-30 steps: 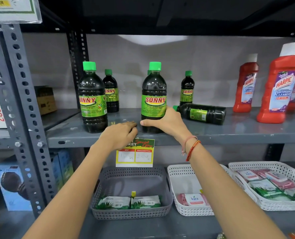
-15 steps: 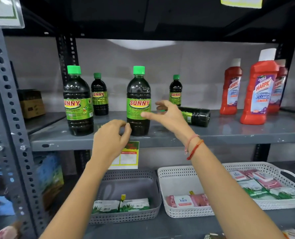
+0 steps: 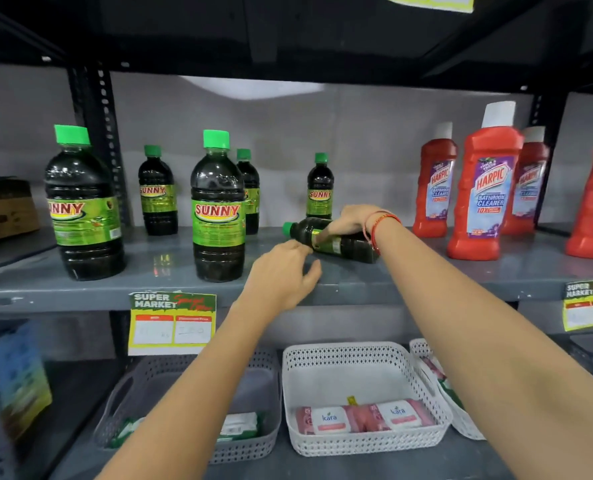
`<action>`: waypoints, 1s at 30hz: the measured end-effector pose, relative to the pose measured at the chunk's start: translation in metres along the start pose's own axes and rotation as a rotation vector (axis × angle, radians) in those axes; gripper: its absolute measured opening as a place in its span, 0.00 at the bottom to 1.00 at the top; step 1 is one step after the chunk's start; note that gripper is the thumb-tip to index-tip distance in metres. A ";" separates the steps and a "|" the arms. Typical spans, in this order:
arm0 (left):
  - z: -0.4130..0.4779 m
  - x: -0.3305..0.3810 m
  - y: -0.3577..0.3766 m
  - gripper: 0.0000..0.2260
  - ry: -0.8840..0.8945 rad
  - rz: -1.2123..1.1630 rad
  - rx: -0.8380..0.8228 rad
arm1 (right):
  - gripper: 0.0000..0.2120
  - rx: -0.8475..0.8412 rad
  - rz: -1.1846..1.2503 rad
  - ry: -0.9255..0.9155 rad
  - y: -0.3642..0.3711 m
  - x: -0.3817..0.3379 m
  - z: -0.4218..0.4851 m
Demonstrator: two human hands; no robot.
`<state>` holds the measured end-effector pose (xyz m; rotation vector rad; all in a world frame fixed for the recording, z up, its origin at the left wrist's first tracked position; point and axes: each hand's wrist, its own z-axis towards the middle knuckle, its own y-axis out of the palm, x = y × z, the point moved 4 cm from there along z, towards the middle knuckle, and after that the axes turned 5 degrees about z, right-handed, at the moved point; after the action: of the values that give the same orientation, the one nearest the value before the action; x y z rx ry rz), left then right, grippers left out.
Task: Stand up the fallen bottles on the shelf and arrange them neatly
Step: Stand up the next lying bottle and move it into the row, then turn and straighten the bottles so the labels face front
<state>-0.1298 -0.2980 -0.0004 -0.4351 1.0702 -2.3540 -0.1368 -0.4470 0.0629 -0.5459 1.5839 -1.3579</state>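
My right hand (image 3: 352,221) clasped over fallen bottle (image 3: 333,240) at frame centre, my left hand (image 3: 283,273) open, fingers spread, just beside its cap, shelf (image 3: 170,268) beneath

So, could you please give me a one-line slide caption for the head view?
Right hand grasps the fallen bottle on the shelf; left hand reaches in, open.
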 end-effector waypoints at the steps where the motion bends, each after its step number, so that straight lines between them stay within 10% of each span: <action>1: 0.002 -0.003 0.006 0.20 -0.009 0.019 -0.023 | 0.36 -0.035 -0.005 -0.005 0.001 0.000 0.002; 11: 0.000 -0.013 0.014 0.20 0.070 0.125 -0.089 | 0.30 0.286 0.231 -0.068 0.001 0.014 0.014; 23: -0.007 -0.011 0.010 0.45 0.071 0.170 -0.258 | 0.24 0.514 0.881 -0.104 0.007 0.016 0.017; 30: -0.007 -0.009 0.008 0.39 0.085 0.168 -0.216 | 0.33 0.298 0.974 -0.182 0.013 0.020 0.023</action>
<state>-0.1229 -0.2931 -0.0118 -0.3103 1.3539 -2.1355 -0.1234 -0.4712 0.0450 0.2754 1.1899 -0.7298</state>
